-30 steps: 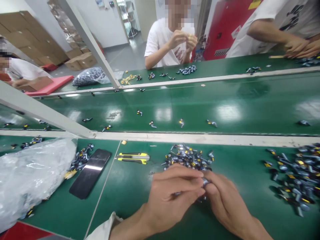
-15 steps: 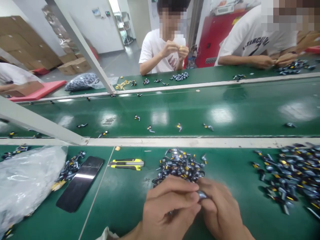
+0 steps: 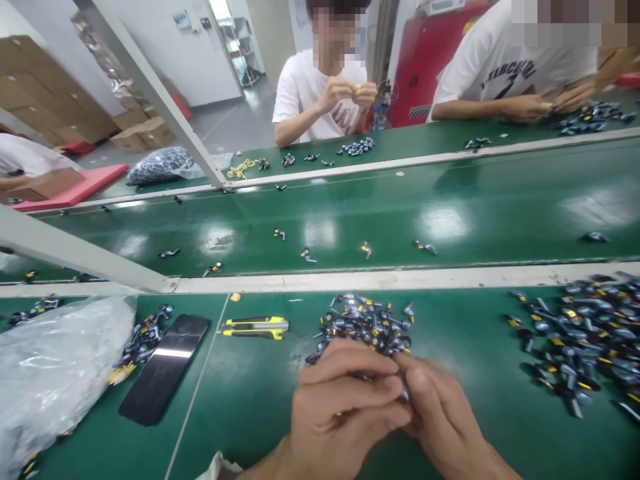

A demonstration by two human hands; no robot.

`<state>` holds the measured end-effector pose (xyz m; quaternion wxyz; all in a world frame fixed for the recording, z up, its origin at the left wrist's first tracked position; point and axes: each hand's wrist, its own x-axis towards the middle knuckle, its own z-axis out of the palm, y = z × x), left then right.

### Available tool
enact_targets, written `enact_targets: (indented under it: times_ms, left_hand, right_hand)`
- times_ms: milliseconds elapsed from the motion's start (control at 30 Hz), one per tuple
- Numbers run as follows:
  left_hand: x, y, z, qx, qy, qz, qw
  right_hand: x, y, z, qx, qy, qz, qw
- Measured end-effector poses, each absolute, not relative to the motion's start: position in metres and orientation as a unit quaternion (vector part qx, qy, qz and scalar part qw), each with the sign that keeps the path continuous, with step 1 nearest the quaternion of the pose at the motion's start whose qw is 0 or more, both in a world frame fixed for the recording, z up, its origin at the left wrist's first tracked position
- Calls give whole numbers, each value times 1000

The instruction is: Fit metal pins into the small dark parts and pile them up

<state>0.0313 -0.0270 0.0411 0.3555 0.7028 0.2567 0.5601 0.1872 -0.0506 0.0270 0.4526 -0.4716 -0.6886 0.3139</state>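
My left hand [image 3: 345,407] and my right hand [image 3: 440,413] meet at the fingertips in front of me, low in the view. Both pinch a small grey metal part [image 3: 403,393], which is mostly hidden by my fingers. Just beyond my knuckles lies a loose heap of similar grey parts with yellow marks [image 3: 360,327], touching or nearly touching my left fingers. A larger spread of these parts [image 3: 580,340] lies to the right on the green bench top [image 3: 260,400].
A yellow-and-black utility knife [image 3: 255,327], a black phone [image 3: 164,370] and a clear plastic bag [image 3: 55,360] lie to the left. Beyond a pale rail, a green conveyor belt [image 3: 350,227] carries scattered parts. Across it, two co-workers [image 3: 320,93] [image 3: 505,73] handle parts at another bench.
My hands have shifted slightly, with the left fingers now covering more of the metal part. The view has tilted a little, and the co-workers' hands have moved slightly.
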Motion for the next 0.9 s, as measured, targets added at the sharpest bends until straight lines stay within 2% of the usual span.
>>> enact_targets:
  times_ms: [167,267,433,700,900]
  left_hand:
    - [32,-32,40,653,274,562,427]
    - [25,-27,46,687,280,474,474]
    - [15,-14,54,789,162,321,498]
    - [16,-13,60,777,124,315,531]
    - [18,-14,54,763,136,324,543]
  right_hand:
    - [194,-52,36,-396,-706,415,416]
    - [199,-53,42,-356,-725,423,410]
    - [208,-57,42,-325,-783,363,387]
    - [210,-63,49,-328,-821,314,345]
    - [212,-63,50,-317,-819,348,329]
